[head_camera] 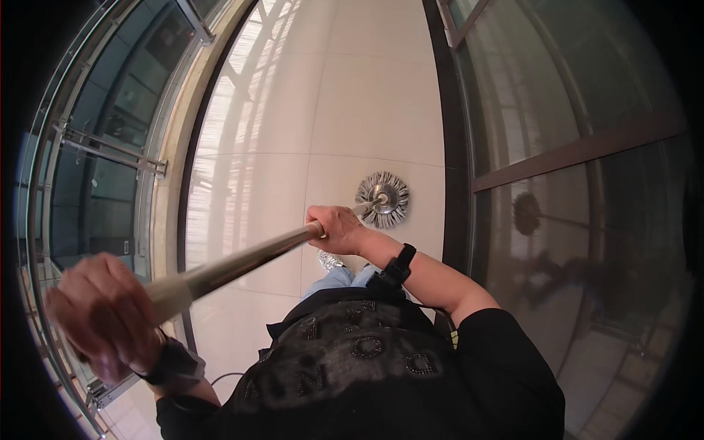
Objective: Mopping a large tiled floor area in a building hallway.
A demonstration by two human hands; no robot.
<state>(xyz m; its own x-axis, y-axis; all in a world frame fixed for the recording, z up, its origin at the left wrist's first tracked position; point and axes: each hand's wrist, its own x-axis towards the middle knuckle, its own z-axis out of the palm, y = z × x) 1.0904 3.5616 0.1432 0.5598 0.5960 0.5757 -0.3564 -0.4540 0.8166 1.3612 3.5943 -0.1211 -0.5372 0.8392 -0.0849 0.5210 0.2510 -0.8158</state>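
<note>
Both hands grip one spin mop by its metal handle [250, 254]. My left hand [104, 319], slightly blurred, is closed around the pale plastic grip [170, 296] at the handle's upper end. Lower down the pole, my right hand [336, 228] is wrapped around the shaft near a light collar. The round mop head [383, 199] has grey and white string strands fanned out around a shiny metal disc. It lies flat on the tiled floor [379, 104], just beyond my right hand.
A dark border strip [457, 220] and framed glass panels [522, 110] run along the right, reflecting the mop. On the left are a stone ledge [170, 209] and a metal railing [110, 146] with glass. A patterned shoe [330, 259] shows below the pole.
</note>
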